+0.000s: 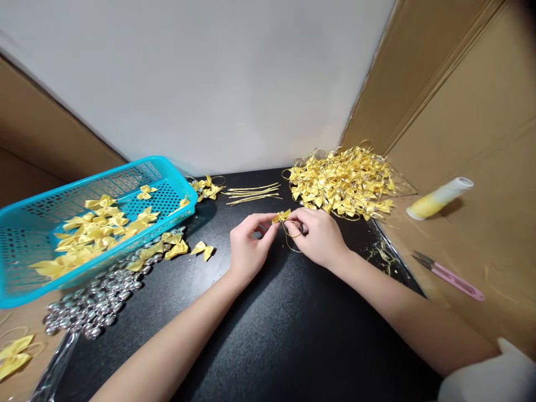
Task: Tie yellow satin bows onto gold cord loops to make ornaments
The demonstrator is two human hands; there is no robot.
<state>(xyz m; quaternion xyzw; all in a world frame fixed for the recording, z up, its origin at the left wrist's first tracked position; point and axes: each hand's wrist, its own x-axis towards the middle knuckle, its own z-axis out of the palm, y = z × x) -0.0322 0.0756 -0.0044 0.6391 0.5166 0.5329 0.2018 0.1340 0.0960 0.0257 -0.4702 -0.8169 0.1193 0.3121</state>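
Between my two hands, just above the black tabletop (268,312), is a small yellow ribbon bow (283,215). My left hand (251,240) pinches its left side with thumb and forefinger. From the right, my right hand (316,234) closes its fingertips on the bow, and a thin gold cord (290,241) loops down below them. What exactly the right fingertips grip is partly hidden. Beyond the hands lie several cut gold cords (253,192) in a loose row. A single yellow bow (203,250) rests to the left of my left hand.
On the left stands a turquoise basket (184,215) holding several yellow bows, with silver bells or beads (90,301) piled along its front. A heap of corded bows (341,181) sits at the back right. Pink thread snips (450,276) and a thread spool (439,199) lie on the cardboard.
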